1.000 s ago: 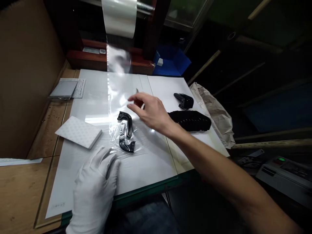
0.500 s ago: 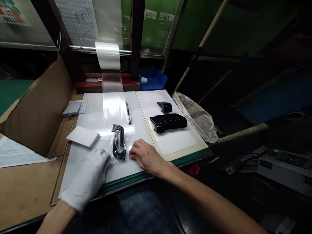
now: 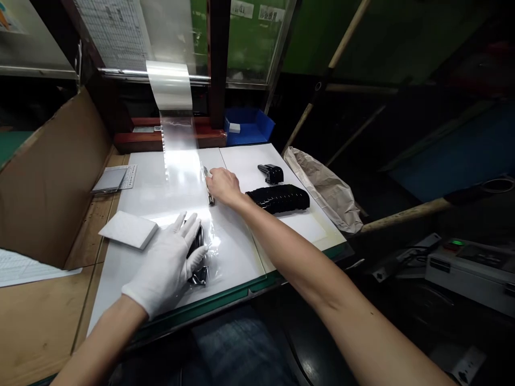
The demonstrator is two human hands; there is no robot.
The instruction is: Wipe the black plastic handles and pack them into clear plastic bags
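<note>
My left hand (image 3: 171, 260), in a white glove, lies flat with fingers spread on a black curved plastic part (image 3: 198, 256) that sits inside clear film (image 3: 177, 161) on the white work mat (image 3: 241, 252). The film runs up to a roll (image 3: 169, 86) on a bar at the back. My bare right hand (image 3: 223, 185) reaches forward and rests on a slim metal utility knife (image 3: 208, 188) lying on the mat, fingers curled over it.
A black ribbed part (image 3: 279, 197) and a smaller black piece (image 3: 271, 173) lie at the mat's right. White foam pad (image 3: 129, 229) at left, cardboard box (image 3: 48, 182) further left, crumpled paper bag (image 3: 325, 187) at right, blue bin (image 3: 249, 126) behind.
My right hand left the bagged part near the front edge and moved forward onto the knife. My left hand slid on top of the black part and flattened.
</note>
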